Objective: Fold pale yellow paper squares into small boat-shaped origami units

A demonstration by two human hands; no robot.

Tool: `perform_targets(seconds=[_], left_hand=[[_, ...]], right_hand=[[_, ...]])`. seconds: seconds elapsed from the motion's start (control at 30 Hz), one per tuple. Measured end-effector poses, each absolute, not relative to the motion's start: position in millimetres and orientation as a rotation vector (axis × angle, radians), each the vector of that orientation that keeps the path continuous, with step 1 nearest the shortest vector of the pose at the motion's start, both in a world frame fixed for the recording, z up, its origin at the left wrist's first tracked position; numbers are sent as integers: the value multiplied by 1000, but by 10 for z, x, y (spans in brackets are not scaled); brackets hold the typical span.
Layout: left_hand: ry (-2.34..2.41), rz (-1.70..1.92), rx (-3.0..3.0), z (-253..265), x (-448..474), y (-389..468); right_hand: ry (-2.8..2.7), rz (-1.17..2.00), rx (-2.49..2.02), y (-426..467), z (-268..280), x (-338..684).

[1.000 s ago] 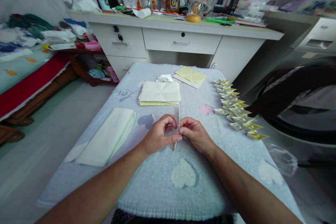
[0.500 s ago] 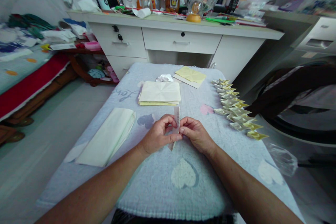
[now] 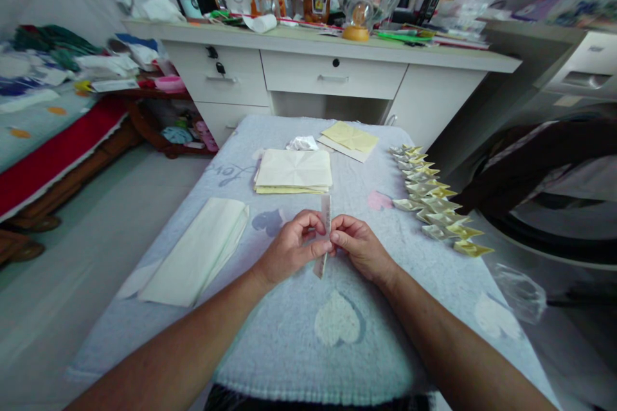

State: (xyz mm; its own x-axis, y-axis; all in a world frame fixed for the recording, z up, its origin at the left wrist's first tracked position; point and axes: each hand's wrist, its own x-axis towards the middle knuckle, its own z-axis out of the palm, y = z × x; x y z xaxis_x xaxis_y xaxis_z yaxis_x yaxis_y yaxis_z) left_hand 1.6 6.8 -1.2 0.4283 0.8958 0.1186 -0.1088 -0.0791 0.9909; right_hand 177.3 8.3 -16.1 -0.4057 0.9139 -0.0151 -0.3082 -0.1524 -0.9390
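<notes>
A narrow pale strip [image 3: 326, 207] stands out lengthwise between my hands, with faint marks along its edge. Whether it is folded paper or a small ruler I cannot tell. My left hand [image 3: 295, 245] pinches it from the left, thumb and fingers closed around its middle. From the right, my right hand [image 3: 359, 243] is closed, its thumb and forefinger pinching the strip's right edge. Just beyond lies a stack of creased cream and yellow paper sheets [image 3: 294, 170]. Folded paper boats [image 3: 436, 205] line up along the right side.
On the cloth-covered table [image 3: 270, 340], a folded pale sheet [image 3: 197, 253] lies to the left. Yellow and white papers [image 3: 351, 139] and a crumpled white tissue [image 3: 302, 142] are at the back. Behind stands a white desk [image 3: 332, 74]; a washing machine [image 3: 585, 77] is on the right.
The strip has turned slightly in my fingers, and its lower end now shows broader below my left thumb. Both hands stay in nearly the same place.
</notes>
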Motion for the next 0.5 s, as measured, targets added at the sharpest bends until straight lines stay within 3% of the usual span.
perform_targets(seconds=[0.5], left_hand=[[870,993,1537,-2,-16,71]], right_hand=[[-1230,1698,-782,81,-160,1783]])
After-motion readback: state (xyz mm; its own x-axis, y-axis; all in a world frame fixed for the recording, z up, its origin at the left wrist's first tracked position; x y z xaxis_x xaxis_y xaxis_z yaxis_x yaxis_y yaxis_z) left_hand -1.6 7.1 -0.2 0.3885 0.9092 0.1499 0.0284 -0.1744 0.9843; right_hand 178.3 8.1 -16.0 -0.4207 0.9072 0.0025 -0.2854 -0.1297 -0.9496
